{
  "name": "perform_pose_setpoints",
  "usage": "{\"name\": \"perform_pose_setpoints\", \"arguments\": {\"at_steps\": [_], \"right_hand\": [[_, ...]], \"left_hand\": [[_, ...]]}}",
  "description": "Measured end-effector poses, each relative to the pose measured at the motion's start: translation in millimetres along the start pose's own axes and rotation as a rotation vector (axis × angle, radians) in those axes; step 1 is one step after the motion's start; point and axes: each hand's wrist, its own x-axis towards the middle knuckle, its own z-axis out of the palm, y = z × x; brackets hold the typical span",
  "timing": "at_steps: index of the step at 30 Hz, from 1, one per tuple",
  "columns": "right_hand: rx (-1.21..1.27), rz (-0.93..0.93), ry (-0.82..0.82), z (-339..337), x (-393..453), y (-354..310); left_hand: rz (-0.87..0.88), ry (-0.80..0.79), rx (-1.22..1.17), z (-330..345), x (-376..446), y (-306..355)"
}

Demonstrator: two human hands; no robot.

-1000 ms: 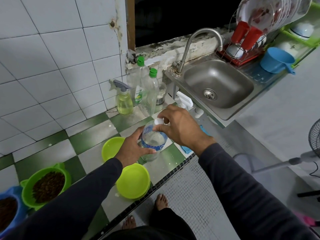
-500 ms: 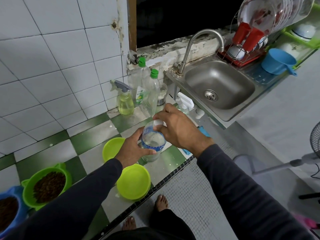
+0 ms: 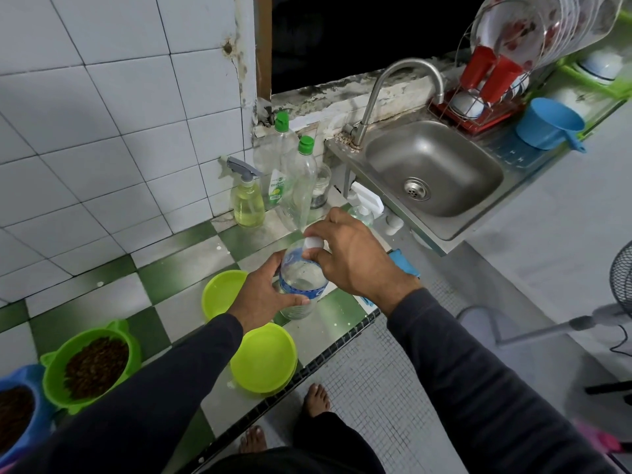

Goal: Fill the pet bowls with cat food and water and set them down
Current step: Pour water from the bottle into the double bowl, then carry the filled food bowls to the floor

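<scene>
My left hand (image 3: 260,295) grips the body of a clear water bottle (image 3: 301,285) with a blue label, held upright above the counter. My right hand (image 3: 352,254) pinches its white cap (image 3: 314,242) from above. Two lime-green bowls sit under my arms: one (image 3: 220,293) behind my left hand, one (image 3: 263,357) at the counter's front edge. Whether either holds water is unclear. At the far left, a green cat-eared bowl (image 3: 92,367) holds brown cat food, and a blue bowl (image 3: 17,415) with cat food is cut off by the frame.
The counter (image 3: 191,254) is tiled green and white. Against the wall stand a spray bottle (image 3: 247,200) and two green-capped bottles (image 3: 301,183). A steel sink (image 3: 434,165) with a tap lies to the right, then a dish rack (image 3: 478,97) and a blue scoop (image 3: 547,123). A fan (image 3: 620,278) stands on the floor.
My hands and the bottle have stayed almost in place; my right fingers have shifted slightly around the cap. The bowls have not moved.
</scene>
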Motion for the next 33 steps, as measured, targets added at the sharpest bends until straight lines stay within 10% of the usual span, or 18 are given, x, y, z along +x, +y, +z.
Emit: {"name": "perform_pose_setpoints", "arguments": {"at_steps": [14,33], "right_hand": [[-0.038,0.075,0.035,7.4,-17.0,-7.9],[-0.057,0.22,-0.062,22.5,-90.3,-23.5]], "left_hand": [[0.001,-0.046,0.103,-3.4,-4.5,7.3],[0.13,0.036,0.917,-26.9,-100.7,44.1]]}}
